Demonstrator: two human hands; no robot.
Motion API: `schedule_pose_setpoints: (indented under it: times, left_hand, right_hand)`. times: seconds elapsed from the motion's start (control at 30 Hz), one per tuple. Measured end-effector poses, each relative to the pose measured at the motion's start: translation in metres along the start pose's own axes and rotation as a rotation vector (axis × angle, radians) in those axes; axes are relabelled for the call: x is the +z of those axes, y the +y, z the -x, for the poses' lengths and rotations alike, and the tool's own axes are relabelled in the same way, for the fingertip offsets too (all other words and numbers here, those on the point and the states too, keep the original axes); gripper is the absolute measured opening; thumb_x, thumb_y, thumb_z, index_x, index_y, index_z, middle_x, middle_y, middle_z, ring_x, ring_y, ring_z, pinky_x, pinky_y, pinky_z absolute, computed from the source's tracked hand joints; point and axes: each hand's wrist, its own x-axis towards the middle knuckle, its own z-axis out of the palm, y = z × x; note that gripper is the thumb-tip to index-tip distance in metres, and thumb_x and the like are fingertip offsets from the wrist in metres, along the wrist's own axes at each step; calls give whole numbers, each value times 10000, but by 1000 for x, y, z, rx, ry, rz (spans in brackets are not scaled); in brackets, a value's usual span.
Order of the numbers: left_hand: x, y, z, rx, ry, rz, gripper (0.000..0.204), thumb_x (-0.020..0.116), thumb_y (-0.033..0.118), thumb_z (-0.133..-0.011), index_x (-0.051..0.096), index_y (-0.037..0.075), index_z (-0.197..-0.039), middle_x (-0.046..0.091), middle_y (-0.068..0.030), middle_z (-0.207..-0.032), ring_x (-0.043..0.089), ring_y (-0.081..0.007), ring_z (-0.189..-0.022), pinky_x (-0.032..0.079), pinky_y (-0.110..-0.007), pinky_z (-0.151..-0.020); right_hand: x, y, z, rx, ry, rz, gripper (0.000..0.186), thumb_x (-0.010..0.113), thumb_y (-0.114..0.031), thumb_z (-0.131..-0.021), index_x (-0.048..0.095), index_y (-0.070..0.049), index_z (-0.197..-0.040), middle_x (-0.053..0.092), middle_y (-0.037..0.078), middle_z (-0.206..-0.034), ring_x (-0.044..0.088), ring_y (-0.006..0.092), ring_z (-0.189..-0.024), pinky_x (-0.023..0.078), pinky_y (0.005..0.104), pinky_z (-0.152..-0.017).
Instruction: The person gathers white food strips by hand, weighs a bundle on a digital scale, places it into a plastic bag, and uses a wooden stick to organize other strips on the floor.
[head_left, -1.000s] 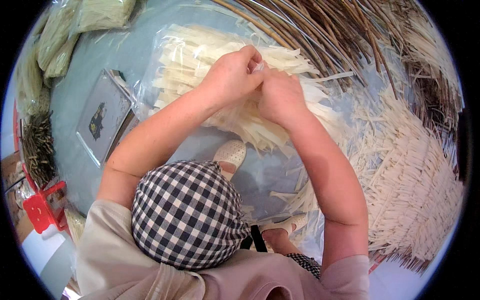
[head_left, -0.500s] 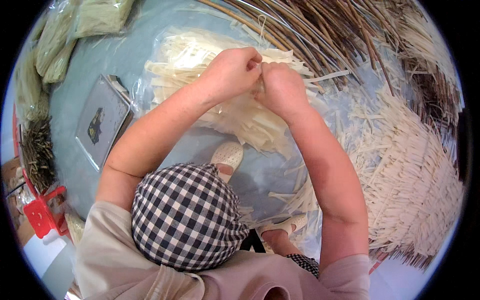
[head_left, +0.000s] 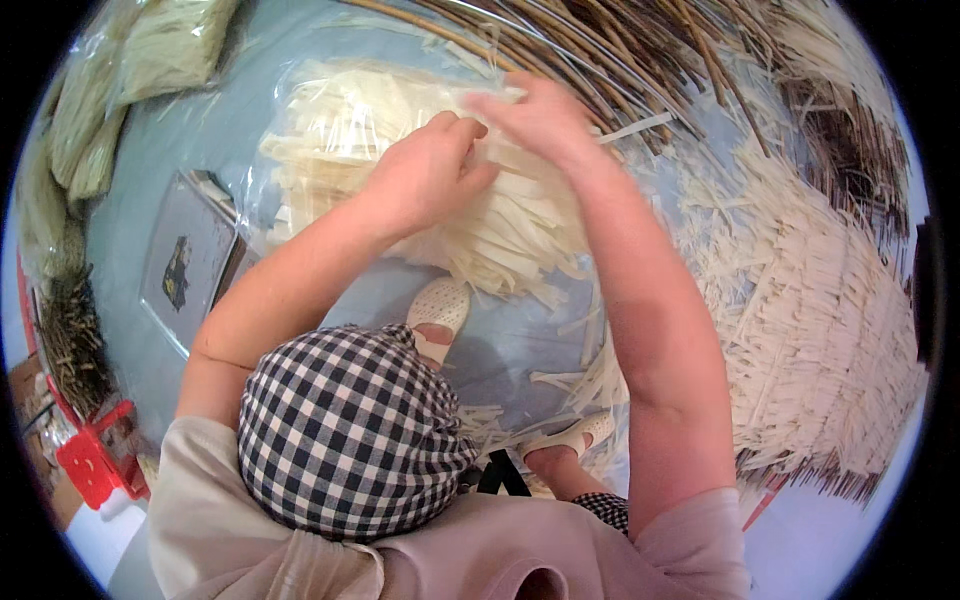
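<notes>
A clear plastic bag of pale, flat strips lies in front of me. My left hand rests over its middle, fingers loosely bent and thumb apart, with nothing visible held. Above and right of it, my right hand is blurred at the bag's upper edge, its index finger reaching leftward; whether it grips the plastic I cannot tell. A single pale strip sticks out to the right of that hand.
Long brown rods lie at top right, above a woven pale mat. Plastic-wrapped bundles and a flat grey metal object are on the left, with a red object lower down. My checked knee fills the lower middle.
My hands, earlier pressed together, have separated: the right has moved up, the left a little down with looser fingers. The whole view has shifted, so surroundings appear further left.
</notes>
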Motion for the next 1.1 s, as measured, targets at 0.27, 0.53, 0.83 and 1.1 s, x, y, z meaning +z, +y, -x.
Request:
schedule_pose_setpoints:
  times: [0.27,0.53,0.83,1.1]
  left_hand:
    - [-13,24,9,96,-250,-156,387,671,234,-853,577,7,-1151,569,-146,-998,630,-302,-841,513,-396,-745]
    - [-2,-18,-16,-17,-104,-399,521,642,448,-859,589,54,-1197,563,-135,-1143,618,-312,-973,505,-405,-798]
    - [10,-41,-57,-38,-19,-327,439,612,430,-905,609,126,-1222,580,-83,-1119,639,-219,-928,483,-329,-795]
    - [19,-32,-23,-47,40,-296,412,611,426,-905,627,159,-1217,578,-32,-1146,575,-165,-749,467,-290,-730]
  right_hand:
    - [48,4,-21,-31,24,135,288,655,-326,-764,709,-75,-895,688,153,-935,654,322,-916,523,435,-758]
    - [-104,66,38,-511,673,-1141,238,561,-229,-973,544,-83,-1161,570,-3,-700,539,61,-584,473,208,-538]
    - [-73,297,263,579,462,-219,331,631,-314,-903,658,6,-980,659,110,-734,614,170,-637,471,308,-617]
    - [45,322,286,565,264,499,900,779,-430,-692,404,-20,-1400,494,197,-1321,481,318,-1206,357,447,-996]
